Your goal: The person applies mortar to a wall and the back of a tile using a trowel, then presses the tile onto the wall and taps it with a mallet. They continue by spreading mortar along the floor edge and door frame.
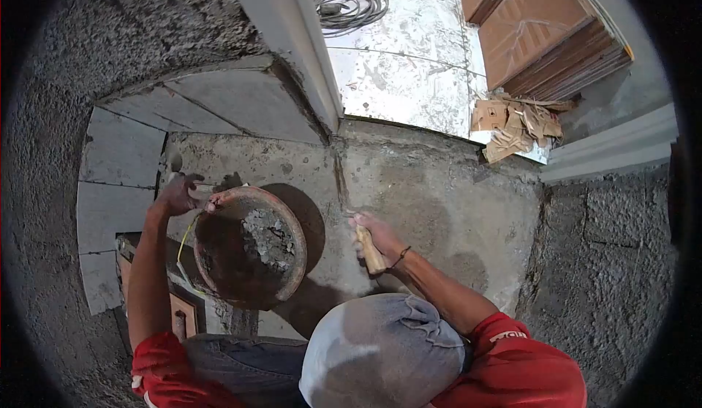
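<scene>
My right hand is closed around the wooden handle of a trowel, above the bare concrete floor. Its blade is mostly hidden by the hand and the steep viewing angle. Left of it stands a round basin with a mortar-smeared rim, holding grey mortar. My left hand is at the basin's upper left rim, fingers curled. A pale, narrow thing lies by those fingers; what they grip cannot be made out. Just above this hand is a small grey rounded object. A yellow cord hangs along the basin's left side.
Pale tiles line the lower wall on the left. Rough plaster covers the right wall. Beyond the white door frame are a cable coil, stacked brown boxes and torn cardboard. A capped head fills the bottom middle.
</scene>
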{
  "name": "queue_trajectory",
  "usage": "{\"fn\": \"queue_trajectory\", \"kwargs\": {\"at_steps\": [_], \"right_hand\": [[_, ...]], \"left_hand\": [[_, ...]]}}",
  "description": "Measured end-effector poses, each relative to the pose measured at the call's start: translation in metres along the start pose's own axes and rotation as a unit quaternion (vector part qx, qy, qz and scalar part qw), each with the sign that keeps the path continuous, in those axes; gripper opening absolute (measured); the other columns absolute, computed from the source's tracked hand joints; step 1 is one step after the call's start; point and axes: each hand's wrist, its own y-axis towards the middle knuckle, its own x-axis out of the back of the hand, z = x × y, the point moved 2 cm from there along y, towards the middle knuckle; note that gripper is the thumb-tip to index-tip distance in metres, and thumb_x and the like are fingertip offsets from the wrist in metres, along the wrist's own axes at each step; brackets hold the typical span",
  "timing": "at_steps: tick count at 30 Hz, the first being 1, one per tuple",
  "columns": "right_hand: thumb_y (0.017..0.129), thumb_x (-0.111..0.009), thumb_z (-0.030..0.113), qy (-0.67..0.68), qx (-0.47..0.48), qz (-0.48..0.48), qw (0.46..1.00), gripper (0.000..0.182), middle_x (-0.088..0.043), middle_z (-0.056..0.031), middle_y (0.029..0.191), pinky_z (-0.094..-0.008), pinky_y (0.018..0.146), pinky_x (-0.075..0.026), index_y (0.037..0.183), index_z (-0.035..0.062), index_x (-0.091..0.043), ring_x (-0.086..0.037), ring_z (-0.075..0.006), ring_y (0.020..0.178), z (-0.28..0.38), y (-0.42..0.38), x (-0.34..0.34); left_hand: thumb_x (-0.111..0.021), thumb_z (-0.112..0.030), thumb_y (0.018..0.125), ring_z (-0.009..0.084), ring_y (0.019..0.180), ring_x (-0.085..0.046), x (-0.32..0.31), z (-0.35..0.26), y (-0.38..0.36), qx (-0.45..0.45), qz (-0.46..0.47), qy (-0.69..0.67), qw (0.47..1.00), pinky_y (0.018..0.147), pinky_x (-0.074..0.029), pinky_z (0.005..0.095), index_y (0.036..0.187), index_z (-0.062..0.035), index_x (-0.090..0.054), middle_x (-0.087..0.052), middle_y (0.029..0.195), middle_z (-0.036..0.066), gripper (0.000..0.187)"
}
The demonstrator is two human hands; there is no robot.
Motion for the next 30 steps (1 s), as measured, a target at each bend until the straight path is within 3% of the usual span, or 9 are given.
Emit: {"fn": "queue_trajectory", "kwargs": {"at_steps": [1,2,3,6,9,10,13,20,30], "right_hand": [[0.107,-0.054,0.036,0.005,0.017,0.006,1.0,0.026,-0.058,-0.0026,0.079,-0.0318,0.05,-0.049,0.112,0.0113,-0.059,-0.055,-0.0141,0.059,0.006,0.002,-0.007],[0.107,-0.054,0.038,-0.011,0.027,-0.002,1.0,0.027,-0.057,-0.0018,0.08,-0.0308,0.051,-0.049,0.112,0.0118,-0.059,-0.055,-0.0136,0.06,0.01,0.004,-0.012],[0.107,-0.054,0.038,-0.007,0.026,-0.001,1.0,0.027,-0.057,-0.0018,0.08,-0.0308,0.051,-0.049,0.112,0.0118,-0.059,-0.055,-0.0136,0.06,0.01,0.009,-0.013],[0.106,-0.055,0.039,0.12,0.008,0.069,0.99,0.03,-0.056,-0.0039,0.081,-0.0343,0.052,-0.049,0.115,0.0096,-0.055,-0.054,-0.0156,0.061,0.011,0.028,-0.019],[0.106,-0.054,0.037,0.177,0.017,0.085,0.98,0.03,-0.055,-0.005,0.08,-0.0345,0.052,-0.047,0.115,0.0088,-0.054,-0.053,-0.0163,0.06,0.02,0.037,-0.029],[0.106,-0.055,0.037,0.172,0.016,0.079,0.982,0.029,-0.055,-0.0057,0.08,-0.0344,0.051,-0.047,0.114,0.0087,-0.053,-0.053,-0.0165,0.06,0.025,0.037,-0.034],[0.105,-0.055,0.035,0.16,0.017,0.068,0.985,0.027,-0.054,-0.007,0.078,-0.0345,0.051,-0.047,0.111,0.0083,-0.051,-0.053,-0.0167,0.059,0.041,0.03,-0.055],[0.105,-0.054,0.031,0.084,0.047,0.078,0.992,0.023,-0.053,-0.0062,0.076,-0.0337,0.05,-0.045,0.105,0.008,-0.051,-0.051,-0.0149,0.057,0.07,-0.012,-0.094],[0.106,-0.051,0.032,-0.026,0.11,0.162,0.98,0.023,-0.055,-0.0058,0.076,-0.032,0.043,-0.044,0.108,0.0093,-0.051,-0.05,-0.0146,0.05,0.098,-0.08,-0.092]], "left_hand": [[-0.089,-0.074,0.057,0.0397,0.114,-0.069,-0.003,0.0,-0.006,-0.003,-0.011,0.014,1.0,0.094,-0.055,0.0493,0.142,-0.006,-0.059,-0.07,0.124,0.025,0.112],[-0.081,-0.074,0.071,0.0404,0.11,-0.07,-0.002,-0.01,-0.017,0.008,-0.021,0.044,0.999,0.092,-0.055,0.0499,0.138,-0.0065,-0.062,-0.071,0.118,0.026,0.097],[-0.081,-0.074,0.071,0.0404,0.11,-0.07,-0.008,-0.017,-0.025,0.008,-0.019,0.049,0.999,0.092,-0.055,0.0499,0.138,-0.0065,-0.062,-0.071,0.118,0.026,0.097],[-0.067,-0.071,0.088,0.0418,0.109,-0.07,-0.018,-0.024,-0.042,0.03,-0.03,-0.003,0.999,0.093,-0.054,0.0489,0.132,-0.004,-0.066,-0.072,0.115,0.026,0.081],[-0.061,-0.075,0.09,0.0426,0.109,-0.07,-0.025,-0.032,-0.052,0.034,-0.039,-0.064,0.997,0.093,-0.053,0.0484,0.127,-0.0024,-0.07,-0.072,0.117,0.027,0.081],[-0.055,-0.075,0.094,0.0436,0.107,-0.07,-0.026,-0.037,-0.056,0.02,-0.043,-0.079,0.996,0.092,-0.052,0.0484,0.119,-0.0003,-0.074,-0.073,0.113,0.027,0.081],[-0.053,-0.072,0.097,0.0449,0.106,-0.07,-0.018,-0.061,-0.067,0.029,-0.04,-0.085,0.995,0.091,-0.052,0.0484,0.116,0.0008,-0.075,-0.074,0.107,0.028,0.078],[-0.061,-0.065,0.097,0.0312,0.094,-0.072,-0.025,-0.052,-0.064,0.034,-0.042,-0.133,0.99,0.087,-0.053,0.0446,0.116,0.0033,-0.073,-0.075,0.098,0.025,0.072],[-0.063,-0.062,0.097,0.0309,0.106,-0.07,-0.033,-0.047,-0.064,0.06,-0.048,-0.181,0.981,0.095,-0.051,0.0422,0.119,0.002,-0.073,-0.074,0.11,0.025,0.068]]}}
